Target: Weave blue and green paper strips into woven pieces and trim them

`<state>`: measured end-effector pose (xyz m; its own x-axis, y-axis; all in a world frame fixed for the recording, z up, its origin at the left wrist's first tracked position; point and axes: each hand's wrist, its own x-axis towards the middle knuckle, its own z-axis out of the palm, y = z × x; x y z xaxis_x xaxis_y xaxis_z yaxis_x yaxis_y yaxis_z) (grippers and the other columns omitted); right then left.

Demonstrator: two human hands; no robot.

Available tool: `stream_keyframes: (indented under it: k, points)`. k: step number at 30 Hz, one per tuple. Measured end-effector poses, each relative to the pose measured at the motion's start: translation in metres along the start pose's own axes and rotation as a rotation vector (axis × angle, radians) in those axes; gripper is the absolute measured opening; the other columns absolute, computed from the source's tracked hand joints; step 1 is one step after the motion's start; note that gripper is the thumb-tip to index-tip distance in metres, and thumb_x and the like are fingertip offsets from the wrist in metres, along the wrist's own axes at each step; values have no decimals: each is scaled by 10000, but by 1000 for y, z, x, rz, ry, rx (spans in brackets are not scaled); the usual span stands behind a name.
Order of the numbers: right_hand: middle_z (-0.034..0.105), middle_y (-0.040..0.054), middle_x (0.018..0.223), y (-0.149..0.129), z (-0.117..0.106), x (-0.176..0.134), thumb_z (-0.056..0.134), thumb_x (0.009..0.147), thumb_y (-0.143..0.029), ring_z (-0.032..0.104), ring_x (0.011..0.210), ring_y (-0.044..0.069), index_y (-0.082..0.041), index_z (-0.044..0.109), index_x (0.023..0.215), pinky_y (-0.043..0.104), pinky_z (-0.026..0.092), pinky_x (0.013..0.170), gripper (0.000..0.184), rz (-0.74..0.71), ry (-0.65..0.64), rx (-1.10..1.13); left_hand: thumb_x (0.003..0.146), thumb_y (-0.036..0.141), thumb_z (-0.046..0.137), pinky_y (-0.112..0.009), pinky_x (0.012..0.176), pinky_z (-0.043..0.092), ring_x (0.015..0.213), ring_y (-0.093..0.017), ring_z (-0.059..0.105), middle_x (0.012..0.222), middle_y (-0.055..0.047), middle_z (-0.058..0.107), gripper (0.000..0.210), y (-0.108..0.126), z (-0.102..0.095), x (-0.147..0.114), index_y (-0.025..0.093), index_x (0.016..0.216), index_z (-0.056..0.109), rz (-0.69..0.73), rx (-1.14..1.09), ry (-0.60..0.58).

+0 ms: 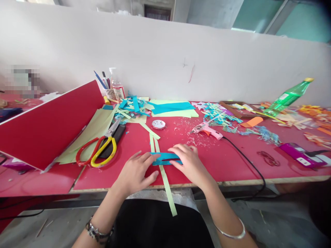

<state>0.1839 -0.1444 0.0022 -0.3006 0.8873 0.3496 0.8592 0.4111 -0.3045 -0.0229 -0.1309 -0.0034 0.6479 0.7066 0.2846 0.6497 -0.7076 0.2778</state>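
Note:
Two blue paper strips [165,156] lie crosswise near the table's front edge, with a narrow gap between them towards the right. A pale green paper strip [168,193] passes beneath them and hangs over the edge towards my lap. My left hand [138,172] rests at the left end of the blue strips, fingertips on the paper and thumb apart. At the right end, my right hand [190,163] touches the blue paper, its thumb and fingers spread. More pale green strips [152,141] extend beyond the blue ones towards a small round white disc [158,124].
Scissors [99,148] with red and yellow handles lie left on a dark object. A pink glue gun [208,130] with its cord [245,158] lies right. Cut paper [134,106], a green bottle [289,96] and a purple power strip [297,155] surround the work. A red board [57,124] leans left.

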Motion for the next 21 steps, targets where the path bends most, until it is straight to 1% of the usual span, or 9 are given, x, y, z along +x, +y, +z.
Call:
stream_keyframes:
  k: [2, 3, 6, 10, 13, 16, 19, 21]
  points:
    - [588, 39, 958, 4, 5, 7, 503, 803, -195, 532, 917, 205, -238, 554, 955, 420, 278, 856, 166, -2, -83, -15, 833, 347, 365, -355, 911, 384, 930, -192, 577, 1019, -66, 619, 416, 1, 1, 2, 199, 1221, 386, -54, -21, 22]
    - [597, 32, 937, 5, 7, 9, 499, 807, -186, 537, 908, 198, -234, 564, 927, 431, 253, 868, 144, 0, -104, -12, 847, 349, 344, -342, 894, 397, 921, -189, 584, 991, -63, 633, 405, 2, 2, 3, 191, 1219, 370, -86, -24, 26]
    - [611, 16, 888, 6, 7, 12, 485, 821, -183, 539, 895, 185, -230, 585, 860, 457, 181, 894, 116, 11, -124, 3, 867, 353, 310, -320, 844, 426, 856, -186, 611, 893, -47, 660, 340, 4, 5, 7, 184, 1146, 408, -158, 15, 37]
    - [611, -1, 861, 6, -3, 14, 482, 826, -215, 541, 865, 162, -229, 597, 809, 445, 140, 906, 117, 8, -146, 42, 870, 345, 312, -348, 870, 409, 768, -181, 628, 825, -37, 670, 294, 4, 9, 12, 180, 1073, 446, -185, 110, 58]
    - [607, -14, 840, 6, -9, 17, 514, 809, -261, 540, 837, 147, -222, 584, 776, 415, 150, 899, 87, 13, -168, 109, 885, 313, 276, -354, 897, 391, 753, -173, 628, 805, -30, 668, 281, 2, 9, 14, 182, 1062, 450, -177, 144, 38]
    - [604, -25, 803, 8, -12, 19, 555, 777, -320, 537, 773, 139, -225, 571, 788, 378, 207, 845, 98, 31, -203, 176, 893, 277, 244, -346, 891, 395, 778, -175, 622, 793, -24, 664, 278, 1, 7, 15, 187, 1064, 443, -181, 151, 22]
    - [592, -39, 738, 12, -10, 21, 558, 775, -315, 526, 698, 122, -228, 575, 784, 343, 243, 779, 89, 50, -257, 209, 890, 246, 241, -317, 804, 440, 796, -185, 613, 793, -22, 655, 265, 2, 6, 15, 196, 1050, 447, -191, 157, 16]
    - [588, -41, 754, 13, -7, 21, 574, 765, -290, 527, 713, 123, -235, 579, 798, 336, 246, 766, 63, 52, -271, 215, 886, 229, 246, -281, 714, 459, 799, -185, 609, 811, -26, 649, 260, 3, 7, 14, 199, 1045, 450, -206, 149, 18]
